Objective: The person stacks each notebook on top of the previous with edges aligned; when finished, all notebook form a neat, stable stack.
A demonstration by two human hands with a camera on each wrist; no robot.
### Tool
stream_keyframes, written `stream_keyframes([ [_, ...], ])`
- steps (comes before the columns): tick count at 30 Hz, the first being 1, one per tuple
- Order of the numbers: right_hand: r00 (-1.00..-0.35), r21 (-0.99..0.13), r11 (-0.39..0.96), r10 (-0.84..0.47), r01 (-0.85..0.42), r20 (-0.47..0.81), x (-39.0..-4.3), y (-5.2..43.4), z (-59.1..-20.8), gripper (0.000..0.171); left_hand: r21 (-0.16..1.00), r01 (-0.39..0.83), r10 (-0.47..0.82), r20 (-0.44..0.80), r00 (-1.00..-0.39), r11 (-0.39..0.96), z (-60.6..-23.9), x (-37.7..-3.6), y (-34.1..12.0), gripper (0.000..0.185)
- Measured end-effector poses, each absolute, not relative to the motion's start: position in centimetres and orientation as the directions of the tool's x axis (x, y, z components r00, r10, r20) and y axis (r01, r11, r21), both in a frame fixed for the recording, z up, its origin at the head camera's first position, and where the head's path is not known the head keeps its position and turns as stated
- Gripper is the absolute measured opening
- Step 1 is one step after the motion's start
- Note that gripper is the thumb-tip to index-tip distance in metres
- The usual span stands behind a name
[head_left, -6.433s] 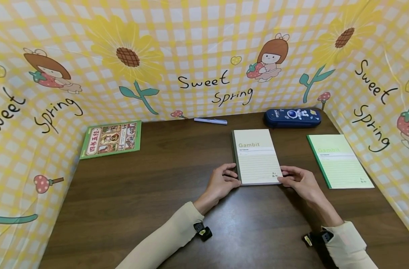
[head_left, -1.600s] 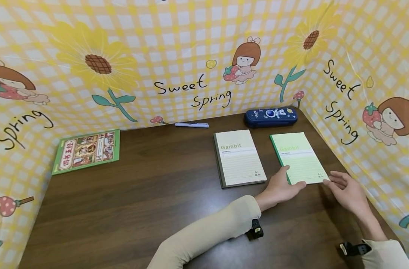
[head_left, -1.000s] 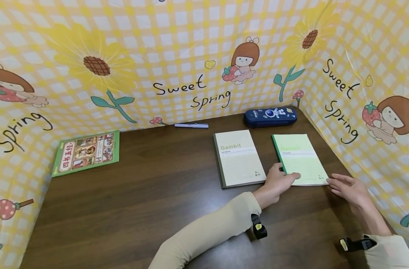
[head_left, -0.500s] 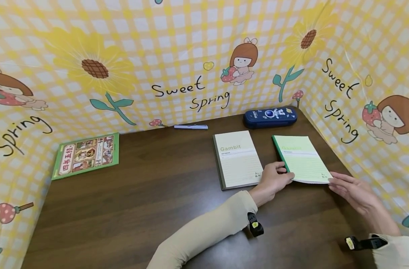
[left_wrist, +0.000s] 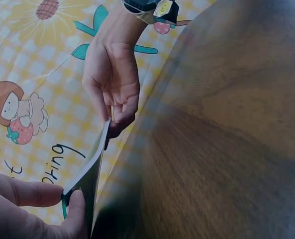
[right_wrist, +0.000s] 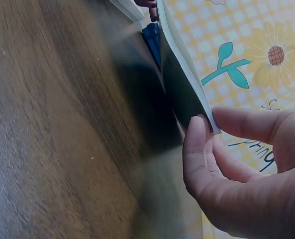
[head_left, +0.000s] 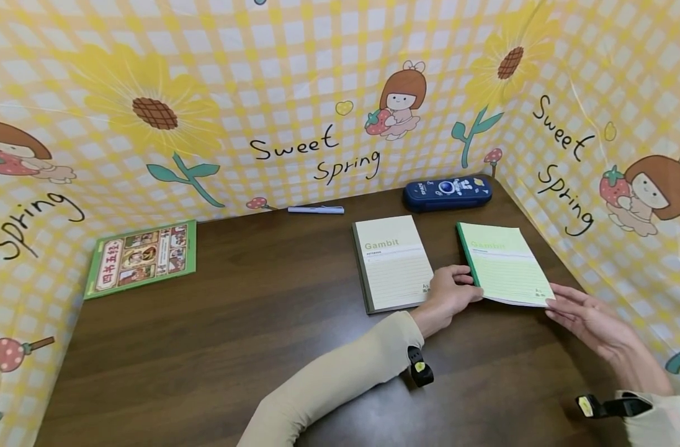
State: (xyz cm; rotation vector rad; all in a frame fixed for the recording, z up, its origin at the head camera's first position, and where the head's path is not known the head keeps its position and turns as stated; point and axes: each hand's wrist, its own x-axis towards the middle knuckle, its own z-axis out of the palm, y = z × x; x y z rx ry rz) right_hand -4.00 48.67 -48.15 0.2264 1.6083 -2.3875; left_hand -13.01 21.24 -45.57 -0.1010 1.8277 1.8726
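Note:
A light green notebook (head_left: 504,264) lies at the right of the dark wooden table (head_left: 234,323), its near edge raised off the wood. My left hand (head_left: 464,287) pinches its near left corner between thumb and finger, which the left wrist view shows close up (left_wrist: 70,196). My right hand (head_left: 552,301) holds the near right corner, thumb under and fingers over the edge (right_wrist: 207,127). In the left wrist view the notebook (left_wrist: 90,172) stands edge-on between the two hands. A beige "Gambit" notebook (head_left: 393,261) lies flat just left of my left hand.
A dark blue pencil case (head_left: 447,191) and a white pen (head_left: 316,210) lie along the back edge. A green picture book (head_left: 141,256) lies at the far left. Yellow checked cloth walls (head_left: 597,124) close in the table on three sides.
Both hands moved from the beige notebook to the green one. Over the last second they took its near corners and its near edge lifted off the table.

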Motion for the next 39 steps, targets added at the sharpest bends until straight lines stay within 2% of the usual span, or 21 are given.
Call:
stream_keyframes([
  [5, -0.966, -0.891, -0.375, -0.111, 0.257, -0.233, -4.1, 48.3, -48.1, 0.044, 0.933, -0.339, 0.296, -0.359, -0.885, 0.118, -45.6, -13.3, 20.6, 0.047],
  [12, -0.975, -0.898, -0.381, -0.082, 0.221, -0.205, -4.3, 47.0, -47.1, 0.041, 0.945, -0.322, 0.340, -0.320, -0.884, 0.052, -45.4, -13.6, 19.1, 0.053],
  [21, -0.977, -0.947, -0.242, -0.035, 0.212, -0.209, -5.1, 44.5, -46.0, 0.039, 0.967, -0.215, 0.384, -0.252, -0.888, 0.136, -44.8, -13.9, 16.2, 0.053],
  [31, -0.974, -0.974, -0.035, -0.010, 0.225, -0.225, -6.2, 41.2, -45.2, 0.032, 0.973, -0.195, 0.404, -0.230, -0.885, 0.127, -44.5, -14.4, 12.2, 0.051],
  [39, -0.965, -0.963, 0.073, -0.017, 0.258, -0.260, -7.7, 38.4, -44.8, 0.035, 0.977, -0.151, 0.377, -0.197, -0.905, 0.149, -44.9, -14.4, 9.2, 0.052],
])
